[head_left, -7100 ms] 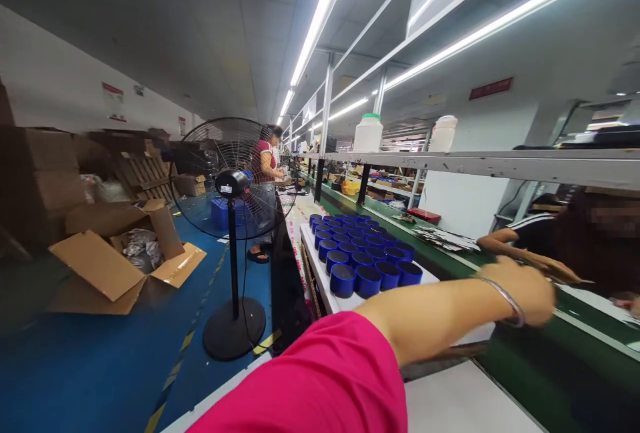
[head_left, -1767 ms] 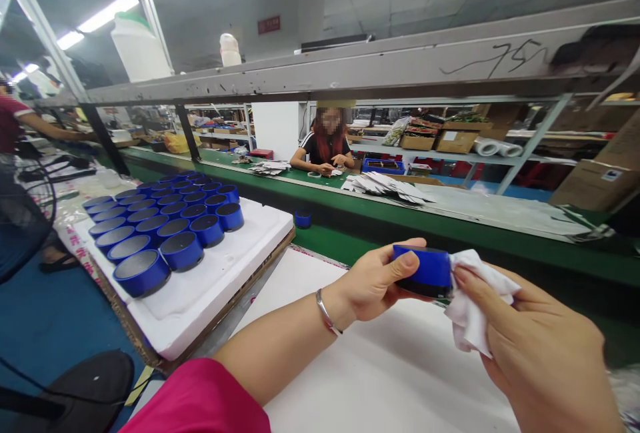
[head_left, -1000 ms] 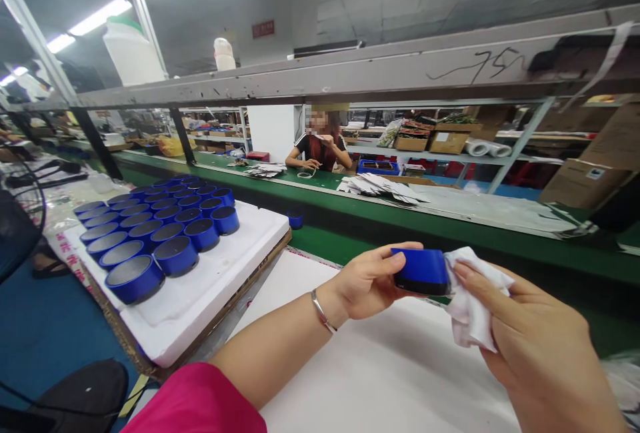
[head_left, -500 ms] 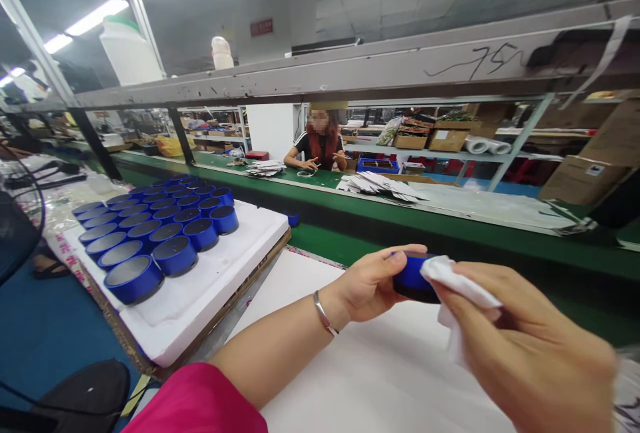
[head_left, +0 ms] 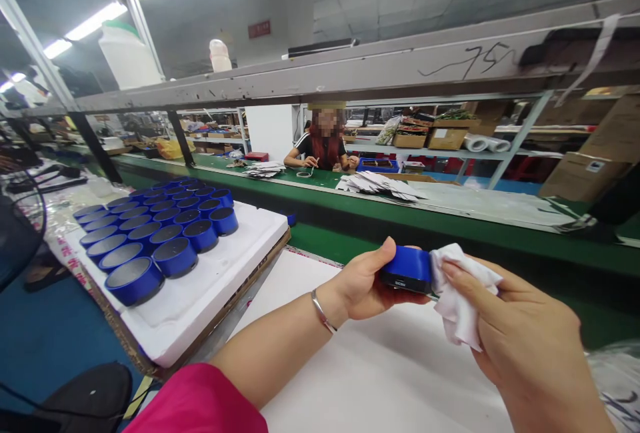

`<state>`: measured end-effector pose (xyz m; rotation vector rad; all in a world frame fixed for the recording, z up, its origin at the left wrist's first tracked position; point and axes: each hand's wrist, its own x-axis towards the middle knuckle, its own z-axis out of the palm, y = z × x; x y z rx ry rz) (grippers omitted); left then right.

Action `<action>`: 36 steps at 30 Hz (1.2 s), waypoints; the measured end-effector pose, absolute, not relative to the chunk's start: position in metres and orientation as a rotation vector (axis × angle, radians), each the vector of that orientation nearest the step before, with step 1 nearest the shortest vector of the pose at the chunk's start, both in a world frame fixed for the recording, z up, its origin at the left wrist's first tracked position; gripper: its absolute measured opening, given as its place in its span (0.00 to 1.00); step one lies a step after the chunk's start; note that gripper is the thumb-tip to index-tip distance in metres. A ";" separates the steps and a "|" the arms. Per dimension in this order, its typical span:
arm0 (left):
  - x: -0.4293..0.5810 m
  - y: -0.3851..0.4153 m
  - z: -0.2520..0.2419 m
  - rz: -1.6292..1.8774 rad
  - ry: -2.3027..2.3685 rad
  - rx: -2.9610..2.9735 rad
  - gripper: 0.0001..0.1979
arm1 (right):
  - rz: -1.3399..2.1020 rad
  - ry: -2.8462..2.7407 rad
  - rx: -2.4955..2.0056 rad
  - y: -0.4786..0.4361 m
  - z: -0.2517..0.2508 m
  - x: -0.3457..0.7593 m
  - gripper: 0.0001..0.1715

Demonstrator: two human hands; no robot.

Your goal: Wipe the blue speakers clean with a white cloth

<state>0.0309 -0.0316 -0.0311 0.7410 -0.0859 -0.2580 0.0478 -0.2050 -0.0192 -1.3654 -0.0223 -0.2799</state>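
My left hand (head_left: 363, 284), with a metal bangle on the wrist, is shut on a short blue cylinder (head_left: 406, 269) with a dark end that bears small print. My right hand (head_left: 525, 346) pinches a crumpled white cloth (head_left: 457, 294) against the cylinder's right side. Below my hands lies a white work surface (head_left: 370, 369). To the left, several matching blue cylinders (head_left: 160, 233) stand in rows on a white foam tray (head_left: 215, 293), their grey tops facing up. The part of the cylinder under the cloth is hidden.
A green conveyor belt (head_left: 345, 219) runs behind the work surface, with stacked papers (head_left: 375, 186) on it. A seated co-worker (head_left: 320, 149) works across the belt. A metal shelf (head_left: 350, 73) runs overhead, and a floor fan (head_left: 20, 226) stands at far left.
The cloth has moved back from the cylinder's front to its right side. The cylinder has turned, showing its dark printed end. My view has shifted slightly.
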 end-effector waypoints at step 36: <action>0.097 0.004 -0.053 0.313 0.573 1.368 0.36 | -0.471 -0.762 -2.189 -0.257 -0.027 0.088 0.24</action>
